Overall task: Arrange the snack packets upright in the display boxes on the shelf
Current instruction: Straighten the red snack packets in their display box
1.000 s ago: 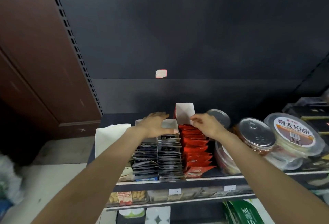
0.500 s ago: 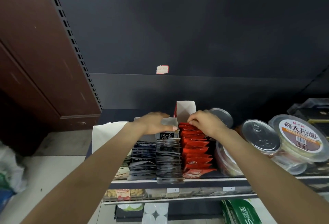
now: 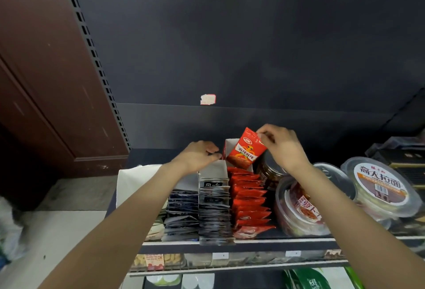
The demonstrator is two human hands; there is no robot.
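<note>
Display box [image 3: 239, 169] — upright red packets [image 3: 249, 201]

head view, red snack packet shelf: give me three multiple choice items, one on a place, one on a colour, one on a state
1. Where is the lifted red snack packet?
A. above the back end of the red packet row
B. on the floor
C. on top of the noodle tub

2. What colour are the packets in the display box just left of the red packet row?
A. yellow
B. dark grey and black
C. green

3. How does the right hand hold the lifted packet?
A. flat palm under it
B. not touching it
C. pinching its top corner

Answers:
1 A: it hangs over the rear of the red row, by the white box flap.
2 B: that row shows dark wrappers.
3 C: fingers close on the packet's upper right corner, while the left hand rests on the neighbouring box's rear edge.
</note>
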